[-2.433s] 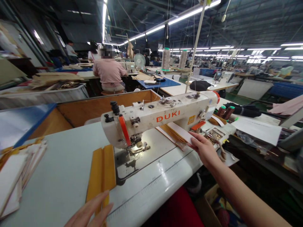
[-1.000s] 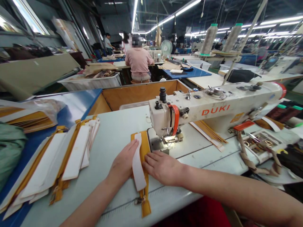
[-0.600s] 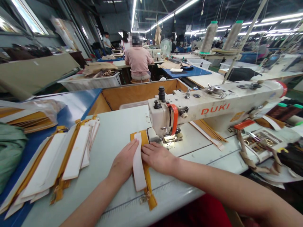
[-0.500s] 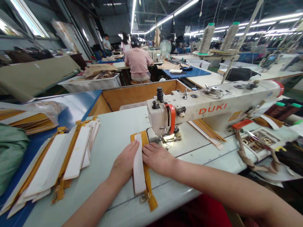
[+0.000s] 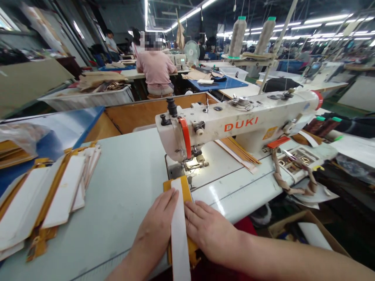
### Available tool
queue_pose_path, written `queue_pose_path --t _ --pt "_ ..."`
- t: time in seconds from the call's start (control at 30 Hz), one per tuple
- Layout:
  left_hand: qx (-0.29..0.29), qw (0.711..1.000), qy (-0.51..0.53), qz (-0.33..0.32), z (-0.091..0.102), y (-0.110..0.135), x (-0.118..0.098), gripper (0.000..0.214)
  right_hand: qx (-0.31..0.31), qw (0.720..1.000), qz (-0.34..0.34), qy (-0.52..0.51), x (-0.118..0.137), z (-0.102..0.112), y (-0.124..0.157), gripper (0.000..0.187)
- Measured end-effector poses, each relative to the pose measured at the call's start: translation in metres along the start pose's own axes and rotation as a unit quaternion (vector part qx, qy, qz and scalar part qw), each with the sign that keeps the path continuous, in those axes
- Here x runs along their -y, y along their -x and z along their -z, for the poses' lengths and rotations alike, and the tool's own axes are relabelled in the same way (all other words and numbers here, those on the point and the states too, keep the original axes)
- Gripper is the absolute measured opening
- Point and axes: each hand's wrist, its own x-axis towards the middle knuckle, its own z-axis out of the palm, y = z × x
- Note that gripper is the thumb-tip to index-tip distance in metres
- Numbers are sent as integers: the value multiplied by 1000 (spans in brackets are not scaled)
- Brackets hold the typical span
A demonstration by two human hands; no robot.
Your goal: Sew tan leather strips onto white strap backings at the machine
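Observation:
A white strip (image 5: 179,230) lies lengthwise on a mustard-yellow zipper piece (image 5: 185,187) at the near edge of the pale sewing table (image 5: 123,183). My left hand (image 5: 158,228) rests flat along the strip's left side, fingers stretched out. My right hand (image 5: 209,230) lies flat on the strip's right side, over the yellow piece. The far end of the pieces sits just short of the presser foot (image 5: 195,163) of the white DUKI sewing machine (image 5: 234,125).
A stack of white and yellow pieces (image 5: 52,195) lies at the left. More yellow strips (image 5: 238,150) lie behind the machine arm. A tray of metal rings (image 5: 299,160) and a tan strap (image 5: 285,185) sit at right. A person in pink (image 5: 154,68) sits ahead.
My right hand left the strips behind the machine and came to the yellow piece; a white strip now lies on it. Both hands and the pieces slid toward me along the table.

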Motion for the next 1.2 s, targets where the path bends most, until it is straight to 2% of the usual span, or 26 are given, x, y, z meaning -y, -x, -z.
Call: queue_pose_path --t 0.23,0.4,0.47,0.6,0.73,0.9,1.03,1.2 --pt "1 999 -38 -14 -15 -14 4 40 35 998 2 -61 -3 3 2 37" --pt "28 999 -34 -10 -13 -18 6 40 71 994 14 -84 -8 6 7 61" --pt "39 999 -30 2 -11 -20 7 40 80 993 18 -84 -10 6 7 63" --pt "59 998 -22 10 -11 -23 10 41 77 992 23 -95 -13 7 7 61" --pt "49 998 -39 -5 -15 -22 14 42 72 990 43 -113 -20 8 6 58" --pt "39 998 -39 -33 -21 -19 18 44 39 992 47 -107 -31 8 1 32" --pt "52 998 -24 -19 -21 -18 18 46 7 997 24 -73 -35 4 -6 29" --pt "46 996 -56 -42 -14 -22 17 43 11 996 32 -77 -34 1 -7 26"
